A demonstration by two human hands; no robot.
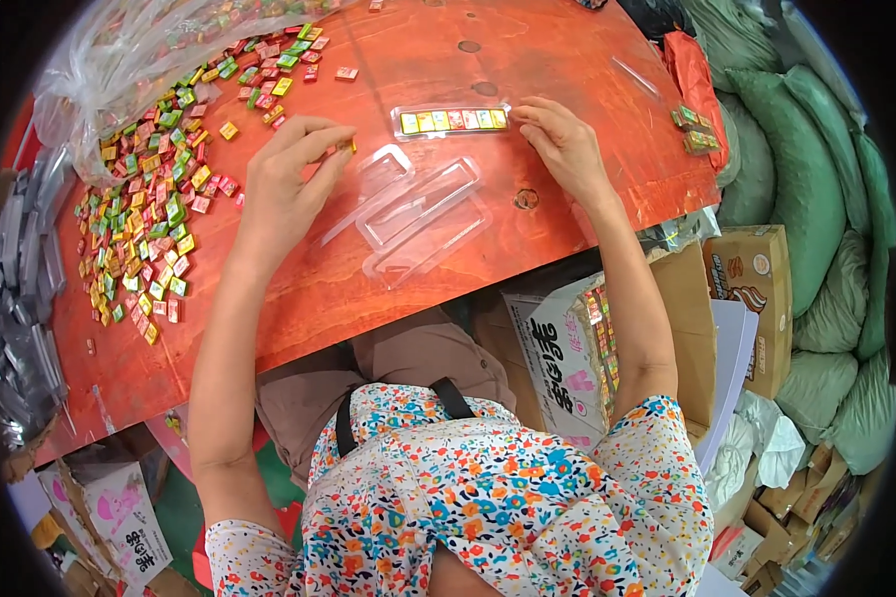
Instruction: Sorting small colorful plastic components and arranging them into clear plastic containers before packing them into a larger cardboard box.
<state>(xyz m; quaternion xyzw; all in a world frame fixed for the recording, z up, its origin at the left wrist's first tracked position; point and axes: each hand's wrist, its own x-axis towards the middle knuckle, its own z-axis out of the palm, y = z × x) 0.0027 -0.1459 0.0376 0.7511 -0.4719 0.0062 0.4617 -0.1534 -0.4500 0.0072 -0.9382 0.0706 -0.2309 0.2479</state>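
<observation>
My left hand (294, 179) pinches a small yellow wrapped piece (349, 146) between thumb and fingertips, above the table; the fingers partly cover it. Right of it lies a narrow clear plastic tray (400, 128) with a row of several small yellow, red and green wrapped pieces (455, 121) side by side. At the tray's right end, the curled fingers of my right hand (560, 146) close on its edge. Between me and that tray, several vacant clear plastic trays (423, 204) overlap on the table.
A large heap of small wrapped pieces (154, 224) spreads over the left of the red table (587, 60), beside a clear plastic bag (139, 70). Wrapped pieces (695, 129) lie at the right edge. Cardboard boxes (682, 318) stand below; green sacks (801, 179) are stacked at right.
</observation>
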